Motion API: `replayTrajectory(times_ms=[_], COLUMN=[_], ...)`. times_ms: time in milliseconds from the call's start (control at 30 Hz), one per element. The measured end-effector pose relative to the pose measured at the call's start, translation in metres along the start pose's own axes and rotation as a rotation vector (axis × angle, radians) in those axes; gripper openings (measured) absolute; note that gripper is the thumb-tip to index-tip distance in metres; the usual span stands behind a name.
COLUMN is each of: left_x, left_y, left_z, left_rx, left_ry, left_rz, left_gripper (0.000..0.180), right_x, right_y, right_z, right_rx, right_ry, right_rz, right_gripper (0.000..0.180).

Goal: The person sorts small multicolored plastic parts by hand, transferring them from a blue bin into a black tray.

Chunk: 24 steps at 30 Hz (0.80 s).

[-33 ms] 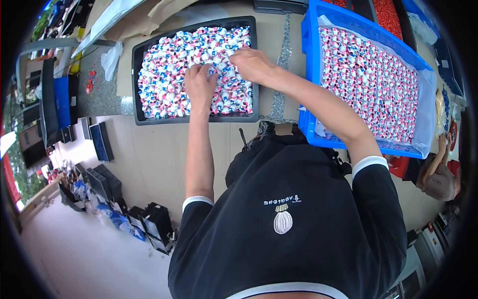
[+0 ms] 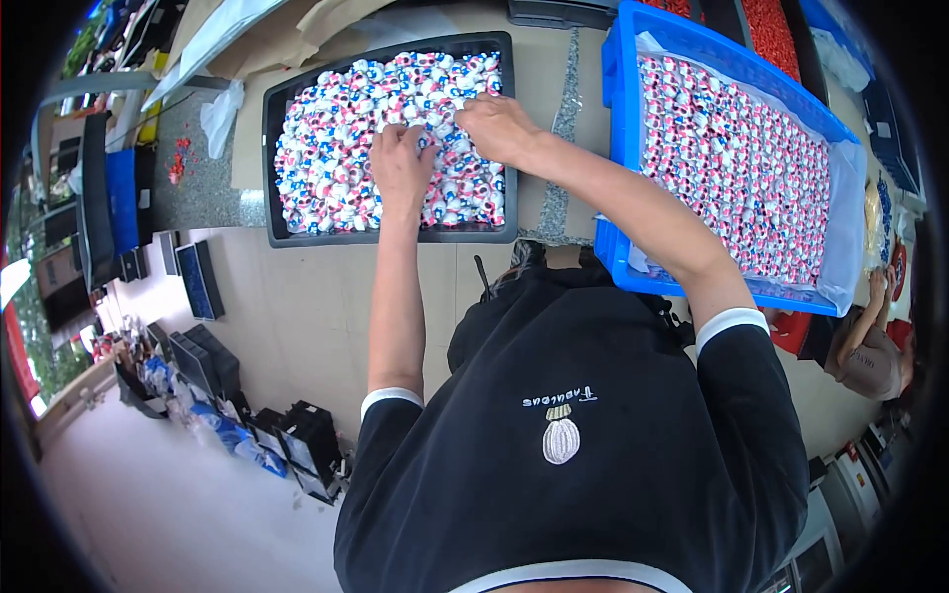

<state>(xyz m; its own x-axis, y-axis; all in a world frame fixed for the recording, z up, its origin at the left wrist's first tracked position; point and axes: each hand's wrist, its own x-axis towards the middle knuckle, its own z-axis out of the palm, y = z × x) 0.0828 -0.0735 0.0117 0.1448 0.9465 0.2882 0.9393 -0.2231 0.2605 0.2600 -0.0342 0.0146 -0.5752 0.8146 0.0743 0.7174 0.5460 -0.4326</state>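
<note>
Small rounded pieces (image 2: 336, 138), white with pink and blue patches, fill a black tray (image 2: 390, 237) in front of me. My left hand (image 2: 400, 168) reaches down among them near the tray's middle, its fingers bent and the thumb curved toward them. Whatever lies between these fingertips is too small to make out. Over the tray's right part, my right hand (image 2: 497, 128) has its fingers drawn together, pointing left at the pieces. Its own knuckles hide what it pinches, if anything.
On the right stands a blue crate (image 2: 623, 148) lined with clear plastic, holding similar pieces in neat rows. Beyond it are red pieces (image 2: 769, 35). A plastic bag (image 2: 221, 119) lies left of the tray. Another person's arm (image 2: 875, 306) shows at far right.
Both hands stay almost in place; the left fingers have shifted very slightly. The tray and crate sit a few pixels farther right in the view.
</note>
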Motion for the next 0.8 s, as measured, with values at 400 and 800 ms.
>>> replayTrajectory(times_ms=[400,800], left_x=[0.0,-0.002], left_y=[-0.026,-0.029], left_z=[0.005,0.003], left_rx=[-0.182,-0.03], left_ry=[0.013,-0.038], left_rz=[0.049,0.11], left_gripper=[0.027,0.02], right_x=[0.009,0.013], right_y=[0.018,0.012], right_z=[0.004,0.012], right_rx=[0.019,-0.117], right_ry=[-0.085,-0.081], right_rz=[-0.113,-0.073], right_gripper=[0.014,0.017])
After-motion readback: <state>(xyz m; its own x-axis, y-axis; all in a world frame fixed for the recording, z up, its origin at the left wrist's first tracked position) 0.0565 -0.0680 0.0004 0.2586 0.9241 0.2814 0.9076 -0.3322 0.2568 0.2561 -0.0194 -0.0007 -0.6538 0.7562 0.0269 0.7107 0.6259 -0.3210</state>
